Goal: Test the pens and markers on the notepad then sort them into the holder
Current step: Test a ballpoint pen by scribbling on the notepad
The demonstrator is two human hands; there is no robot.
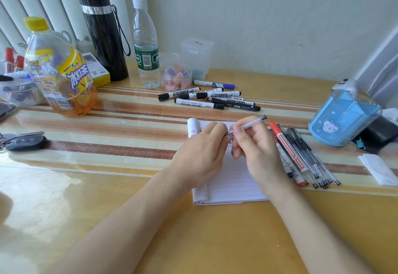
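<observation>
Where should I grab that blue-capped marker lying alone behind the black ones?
Pinch its white barrel mid-length from above, across its width: the blue-capped marker lies flat, apart from the black markers, so both long sides look free.

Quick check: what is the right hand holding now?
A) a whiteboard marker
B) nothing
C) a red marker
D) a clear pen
D: the right hand grips a clear pen above the notepad, and the left hand pinches its lower end.

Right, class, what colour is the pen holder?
The holder is blue, with a white cat face, seen in the head view.
</observation>
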